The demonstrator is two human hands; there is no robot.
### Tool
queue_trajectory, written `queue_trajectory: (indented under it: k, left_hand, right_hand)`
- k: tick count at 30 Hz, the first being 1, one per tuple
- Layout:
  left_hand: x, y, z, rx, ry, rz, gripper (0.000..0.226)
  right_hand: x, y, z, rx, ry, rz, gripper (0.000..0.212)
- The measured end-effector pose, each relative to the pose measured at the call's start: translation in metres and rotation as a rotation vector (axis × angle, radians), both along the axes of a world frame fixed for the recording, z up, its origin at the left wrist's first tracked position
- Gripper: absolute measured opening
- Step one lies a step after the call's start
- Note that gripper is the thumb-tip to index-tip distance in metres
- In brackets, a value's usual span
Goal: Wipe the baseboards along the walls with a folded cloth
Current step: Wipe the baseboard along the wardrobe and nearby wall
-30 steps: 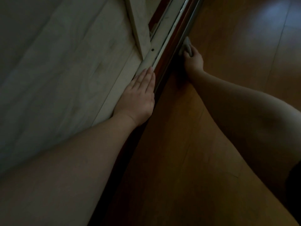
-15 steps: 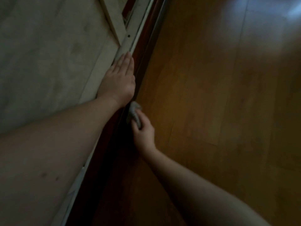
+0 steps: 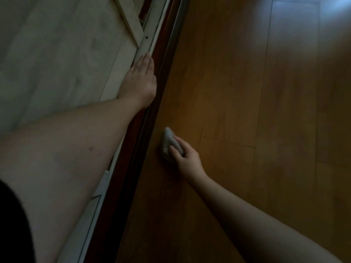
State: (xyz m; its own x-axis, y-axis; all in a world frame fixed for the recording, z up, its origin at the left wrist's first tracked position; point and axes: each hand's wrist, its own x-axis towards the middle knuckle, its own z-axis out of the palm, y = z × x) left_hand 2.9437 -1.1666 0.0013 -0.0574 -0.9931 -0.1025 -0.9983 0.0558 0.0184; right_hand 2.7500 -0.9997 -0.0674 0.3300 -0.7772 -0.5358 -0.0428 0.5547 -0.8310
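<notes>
One view: head camera, looking down in dim light
Floor: orange-brown wood floor (image 3: 237,111) fills the right side, with plank seams and a pale sheen toward the top right corner
Wall: pale, faintly veined wall panel (image 3: 57,44) fills the upper left
Baseboard: dark reddish baseboard (image 3: 163,59) runs diagonally from the top centre to the bottom left, between wall panel and floor
Trim: white trim strip (image 3: 145,44) lies along the baseboard's upper edge, with a small dark hole in it
Left hand: left hand (image 3: 139,82) lies flat on the trim strip, fingers straight and together, grip holding nothing
Right hand: right hand (image 3: 187,158) pinches the cloth, grip clamped on it
Cloth: grey ribbed folded cloth (image 3: 169,142) sits on the floor, just beside the baseboard's foot; whether it touches the baseboard cannot be told
In the way: left forearm crosses over the lower stretch of trim and baseboard
</notes>
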Motion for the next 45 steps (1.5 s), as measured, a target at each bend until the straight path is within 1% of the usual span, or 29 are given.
queue_trajectory:
  k: [3,7,10,12,16,18,20,21,23,25,27,31,33,35,36,38,42,45]
  left_hand:
    - [-0.001,0.001,-0.001,-0.002,-0.017,-0.004,0.058]
    - [-0.002,0.001,0.004,0.044,-0.061,0.000,0.061]
    - [-0.004,0.000,0.005,0.072,-0.104,0.004,0.063]
    - [-0.006,-0.002,0.008,0.116,-0.111,0.021,0.066]
    - [-0.014,0.015,0.031,0.194,-0.107,0.012,0.068]
    - [-0.023,0.036,0.042,0.168,-0.133,-0.042,0.065]
    - [-0.032,0.060,0.058,0.208,-0.111,-0.078,0.063]
    - [-0.040,0.071,0.068,0.221,-0.096,-0.081,0.063]
    - [-0.054,0.093,0.083,0.213,-0.057,-0.021,0.063]
    - [-0.076,0.122,0.109,0.241,0.018,0.019,0.064]
    - [-0.095,0.159,0.141,0.262,0.084,-0.002,0.063]
    - [-0.103,0.207,0.213,0.400,0.157,0.089,0.058]
    - [-0.102,0.224,0.255,0.434,0.215,0.156,0.058]
    - [-0.104,0.245,0.302,0.402,0.269,0.185,0.060]
    - [-0.107,0.257,0.327,0.390,0.278,0.178,0.061]
    - [-0.110,0.282,0.376,0.384,0.239,0.131,0.062]
    - [-0.117,0.304,0.477,0.367,0.182,0.095,0.061]
    - [-0.122,0.306,0.546,0.384,0.143,0.100,0.062]
  right_hand:
    - [-0.021,-0.007,0.001,-0.030,0.016,-0.133,0.040]
    - [-0.047,-0.014,0.007,-0.189,0.175,-0.211,0.041]
    - [-0.069,-0.019,0.012,-0.149,0.129,-0.286,0.040]
    - [-0.082,-0.027,0.022,-0.180,0.145,-0.257,0.039]
    - [-0.103,-0.039,0.062,-0.320,0.212,-0.115,0.036]
    - [-0.114,-0.037,0.091,-0.378,0.235,-0.134,0.034]
    - [-0.126,-0.029,0.126,-0.382,0.263,-0.141,0.033]
    - [-0.132,-0.022,0.145,-0.379,0.289,-0.145,0.033]
    - [-0.137,-0.004,0.172,-0.361,0.308,-0.163,0.035]
    - [-0.137,0.022,0.208,-0.327,0.305,-0.194,0.038]
    - [-0.133,0.053,0.249,-0.303,0.300,-0.227,0.045]
    - [-0.133,0.103,0.327,-0.246,0.381,-0.275,0.058]
    - [-0.134,0.122,0.369,-0.286,0.441,-0.240,0.061]
    - [-0.135,0.137,0.412,-0.383,0.489,-0.180,0.060]
    - [-0.136,0.143,0.434,-0.415,0.500,-0.151,0.059]
    - [-0.138,0.152,0.477,-0.437,0.499,-0.110,0.061]
    - [-0.149,0.159,0.557,-0.387,0.449,-0.074,0.065]
    - [-0.168,0.156,0.613,-0.338,0.403,-0.023,0.058]
